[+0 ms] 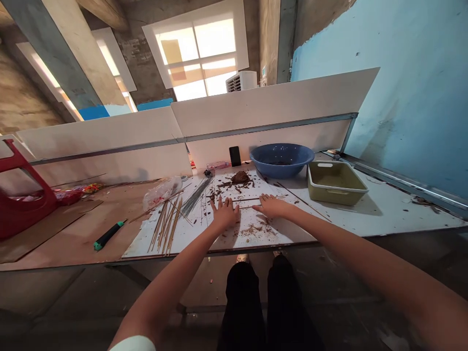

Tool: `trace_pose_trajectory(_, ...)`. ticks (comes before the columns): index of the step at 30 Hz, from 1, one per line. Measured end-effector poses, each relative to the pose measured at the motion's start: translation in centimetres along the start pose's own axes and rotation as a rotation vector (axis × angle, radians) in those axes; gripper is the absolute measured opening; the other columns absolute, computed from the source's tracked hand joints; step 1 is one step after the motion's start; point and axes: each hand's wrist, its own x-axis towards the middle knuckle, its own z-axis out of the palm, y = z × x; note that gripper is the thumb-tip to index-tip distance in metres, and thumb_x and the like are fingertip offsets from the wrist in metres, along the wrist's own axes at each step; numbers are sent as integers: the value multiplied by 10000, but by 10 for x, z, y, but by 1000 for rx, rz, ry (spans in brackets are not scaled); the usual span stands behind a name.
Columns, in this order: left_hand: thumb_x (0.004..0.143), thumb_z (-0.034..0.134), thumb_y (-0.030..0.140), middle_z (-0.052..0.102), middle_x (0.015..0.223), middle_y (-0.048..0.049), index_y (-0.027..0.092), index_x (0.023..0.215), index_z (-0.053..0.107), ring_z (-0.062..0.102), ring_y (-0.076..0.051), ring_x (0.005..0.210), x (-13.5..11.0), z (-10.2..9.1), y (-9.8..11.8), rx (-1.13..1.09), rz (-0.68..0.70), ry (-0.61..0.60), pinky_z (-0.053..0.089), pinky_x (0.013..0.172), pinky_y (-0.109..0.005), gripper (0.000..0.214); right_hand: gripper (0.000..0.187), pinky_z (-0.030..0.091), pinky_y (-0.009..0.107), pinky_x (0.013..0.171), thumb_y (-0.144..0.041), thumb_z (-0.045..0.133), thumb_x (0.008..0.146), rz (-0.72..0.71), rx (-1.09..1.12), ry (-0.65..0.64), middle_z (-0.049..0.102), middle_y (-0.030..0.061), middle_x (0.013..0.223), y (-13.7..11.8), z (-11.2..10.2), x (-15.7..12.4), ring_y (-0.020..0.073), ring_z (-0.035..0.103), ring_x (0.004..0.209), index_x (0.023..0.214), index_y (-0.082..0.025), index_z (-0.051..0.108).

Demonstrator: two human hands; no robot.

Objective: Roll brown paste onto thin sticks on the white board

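Observation:
My left hand and my right hand lie flat and palm down on a white sheet, fingers spread, a short gap between them. A thin brown stick runs just past the fingertips of both hands, and the fingers seem to touch it. A lump of brown paste sits beyond the hands among dark crumbs. Loose crumbs also lie near my right hand. To the left lie several thin brown sticks and a bundle of grey wires.
A blue bowl and an olive plastic tray stand at the back right. A black phone leans on the white panel behind. A plastic bag, a green-handled tool and a red stool are at left.

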Motion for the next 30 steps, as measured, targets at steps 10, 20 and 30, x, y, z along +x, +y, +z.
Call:
trace_pose_trajectory(10, 1133, 222, 602, 360, 1878, -150, 175, 1843, 312, 80, -406, 1807, -26, 1, 3, 44, 42, 51, -122, 1420, -704, 834, 887, 306, 591, 1402, -695, 313, 1150, -79, -21, 67, 411, 255, 1828, 5, 4, -33, 407, 361, 1726, 1801, -100, 404)
trace_pose_trajectory(20, 1086, 412, 409, 224, 1921, -117, 181, 1852, 282, 133, -365, 1805, -4, -14, 52, 8, 242, -97, 90, 1453, -658, 810, 661, 385, 595, 1361, -370, 421, 1188, -284, -48, 28, 420, 222, 1834, -43, -11, 9, 379, 416, 1703, 1826, -204, 361)
trace_pose_trajectory(30, 1132, 277, 442, 261, 1912, -104, 193, 1857, 254, 218, -303, 1792, -8, 8, 27, 3, 249, -65, 63, 1461, -621, 766, 674, 362, 686, 1356, -345, 390, 1189, -301, -105, 19, 429, 245, 1821, -27, 7, -9, 393, 380, 1719, 1849, -245, 295)
